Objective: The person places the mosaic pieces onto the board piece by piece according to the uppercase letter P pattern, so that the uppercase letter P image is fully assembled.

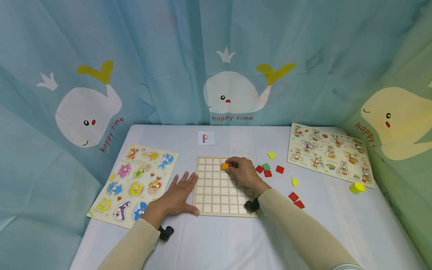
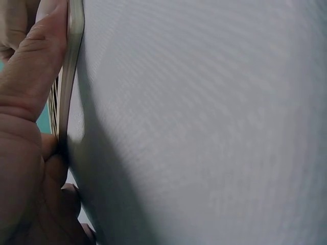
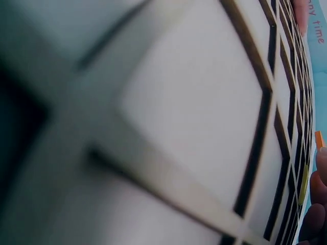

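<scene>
On the white-covered bench (image 1: 216,240), near its middle, lies a pale wooden grid board (image 1: 216,198), a flat square tray of small empty cells ruled by thin raised ribs; the right hand (image 1: 243,171) reaches over its upper part and pinches a small orange square tile (image 1: 224,165) at the fingertips, the tile sitting on a cell in the second row near the board's centre; the tile is flat, bright orange, about as wide as one cell; in the right wrist view the ribs show close and blurred, with a sliver of the orange tile (image 3: 319,139) at the far edge; the left hand (image 1: 177,195) lies flat with fingers spread and straight on the bench, its thumb pressed along the board's left rim, holding nothing; the left wrist view shows that thumb against the board's edge (image 2: 74,61); to the right of the board loose tiles are scattered, red (image 1: 279,169), green (image 1: 266,166) and yellow (image 1: 271,154); a small pattern card (image 1: 206,138) lies behind the board; animal peg puzzles lie at the left (image 1: 135,183) and right (image 1: 329,153).
</scene>
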`<state>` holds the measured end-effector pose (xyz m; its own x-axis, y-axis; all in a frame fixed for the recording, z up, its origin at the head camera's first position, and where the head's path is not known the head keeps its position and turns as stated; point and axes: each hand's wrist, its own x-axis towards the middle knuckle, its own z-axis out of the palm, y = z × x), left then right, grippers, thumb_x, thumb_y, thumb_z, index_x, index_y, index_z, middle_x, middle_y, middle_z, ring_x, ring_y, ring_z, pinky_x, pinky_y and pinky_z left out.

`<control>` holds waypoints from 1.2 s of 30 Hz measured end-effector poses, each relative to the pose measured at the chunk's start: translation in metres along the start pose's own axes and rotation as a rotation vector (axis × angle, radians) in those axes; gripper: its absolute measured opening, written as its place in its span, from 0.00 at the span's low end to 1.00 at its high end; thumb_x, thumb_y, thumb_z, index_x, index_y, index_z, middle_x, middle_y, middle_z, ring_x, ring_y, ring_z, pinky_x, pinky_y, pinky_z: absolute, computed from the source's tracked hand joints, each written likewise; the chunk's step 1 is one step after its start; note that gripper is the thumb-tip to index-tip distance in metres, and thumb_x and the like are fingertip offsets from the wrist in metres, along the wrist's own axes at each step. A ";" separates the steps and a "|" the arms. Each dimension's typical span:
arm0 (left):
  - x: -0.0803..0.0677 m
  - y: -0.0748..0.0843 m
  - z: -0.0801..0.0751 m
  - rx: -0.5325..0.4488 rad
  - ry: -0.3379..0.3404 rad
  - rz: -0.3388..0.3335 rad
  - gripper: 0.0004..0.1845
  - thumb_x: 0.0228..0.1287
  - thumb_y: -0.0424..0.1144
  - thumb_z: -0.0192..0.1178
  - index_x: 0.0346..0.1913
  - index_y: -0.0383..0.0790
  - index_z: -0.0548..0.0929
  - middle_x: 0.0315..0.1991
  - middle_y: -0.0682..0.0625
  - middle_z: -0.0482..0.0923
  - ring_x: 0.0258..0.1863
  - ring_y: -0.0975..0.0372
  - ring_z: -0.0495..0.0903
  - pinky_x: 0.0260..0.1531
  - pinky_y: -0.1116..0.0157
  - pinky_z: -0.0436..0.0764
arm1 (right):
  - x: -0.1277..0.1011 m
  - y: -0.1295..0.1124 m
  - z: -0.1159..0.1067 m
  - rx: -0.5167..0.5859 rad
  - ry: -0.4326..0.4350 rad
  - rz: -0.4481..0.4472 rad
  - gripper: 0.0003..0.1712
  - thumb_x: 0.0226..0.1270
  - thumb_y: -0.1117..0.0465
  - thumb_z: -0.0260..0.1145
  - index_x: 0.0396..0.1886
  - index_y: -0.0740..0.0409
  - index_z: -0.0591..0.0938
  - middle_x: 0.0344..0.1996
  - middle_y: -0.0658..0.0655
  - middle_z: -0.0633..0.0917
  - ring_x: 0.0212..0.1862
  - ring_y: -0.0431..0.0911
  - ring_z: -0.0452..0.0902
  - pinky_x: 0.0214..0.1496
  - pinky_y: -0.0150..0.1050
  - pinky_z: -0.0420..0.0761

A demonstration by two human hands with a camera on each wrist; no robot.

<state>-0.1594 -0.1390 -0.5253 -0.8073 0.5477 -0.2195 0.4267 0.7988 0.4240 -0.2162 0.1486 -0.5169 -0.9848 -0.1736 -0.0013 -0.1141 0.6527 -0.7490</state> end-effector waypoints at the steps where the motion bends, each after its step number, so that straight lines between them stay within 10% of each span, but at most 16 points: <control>1: 0.000 0.000 0.000 0.001 0.000 0.000 0.69 0.36 0.71 0.70 0.78 0.43 0.47 0.80 0.51 0.41 0.79 0.53 0.35 0.78 0.48 0.35 | 0.000 0.000 0.000 -0.006 -0.001 -0.001 0.14 0.63 0.61 0.70 0.49 0.54 0.84 0.38 0.50 0.87 0.40 0.45 0.78 0.45 0.39 0.79; 36: -0.001 0.004 -0.004 -0.013 -0.026 -0.021 0.69 0.38 0.70 0.70 0.79 0.44 0.45 0.80 0.52 0.40 0.79 0.54 0.34 0.77 0.48 0.33 | 0.001 0.001 0.001 -0.057 -0.037 0.017 0.13 0.61 0.61 0.71 0.47 0.53 0.87 0.44 0.52 0.83 0.43 0.46 0.78 0.47 0.40 0.81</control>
<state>-0.1582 -0.1368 -0.5200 -0.8052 0.5372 -0.2510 0.4042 0.8070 0.4306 -0.2171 0.1484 -0.5185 -0.9812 -0.1889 -0.0390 -0.1058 0.6964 -0.7099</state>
